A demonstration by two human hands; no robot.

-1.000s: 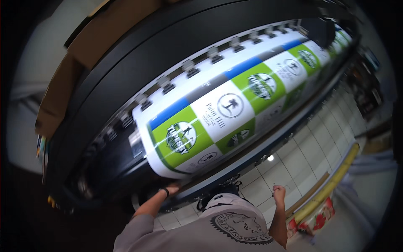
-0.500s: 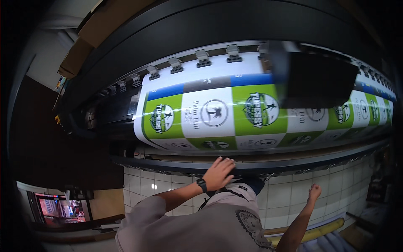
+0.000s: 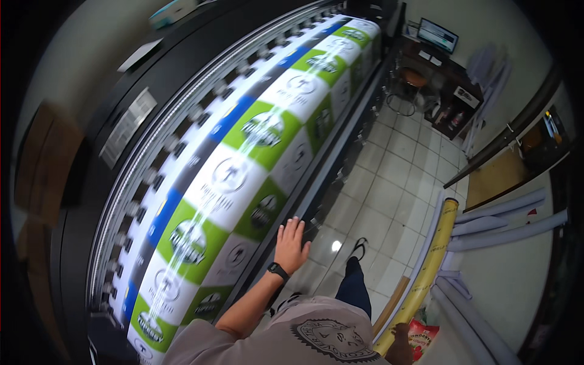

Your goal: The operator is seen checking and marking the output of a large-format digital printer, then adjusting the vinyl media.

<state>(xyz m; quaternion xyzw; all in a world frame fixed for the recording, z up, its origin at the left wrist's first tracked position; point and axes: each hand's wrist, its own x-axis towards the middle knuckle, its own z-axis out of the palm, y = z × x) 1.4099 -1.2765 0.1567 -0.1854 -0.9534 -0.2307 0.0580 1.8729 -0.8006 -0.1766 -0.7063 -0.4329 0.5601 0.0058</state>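
Note:
A wide-format printer (image 3: 201, 79) carries a broad printed sheet (image 3: 225, 173) with green and white squares, round logos and a blue and grey strip. My left hand (image 3: 293, 248), with a black watch on its wrist, is flat with fingers stretched out. It lies at the printer's dark front rail (image 3: 325, 173), beside the sheet's lower edge; whether it touches the rail I cannot tell. My right hand (image 3: 400, 338) hangs low by a yellow roll (image 3: 433, 255), dark and blurred, so its fingers do not show clearly.
Grey-white rolls (image 3: 505, 234) lean at the right, near a red bag (image 3: 423, 337). A desk (image 3: 447, 70) with a monitor (image 3: 437, 36) and a stool (image 3: 412, 79) stand at the far end. A cardboard box (image 3: 45, 164) is at the left. White tiles (image 3: 389, 182) cover the floor.
My view has swung right, along the printer's length, and its dark carriage no longer shows. My left hand remains near the front rail; my right hand now appears lower, beside the yellow roll.

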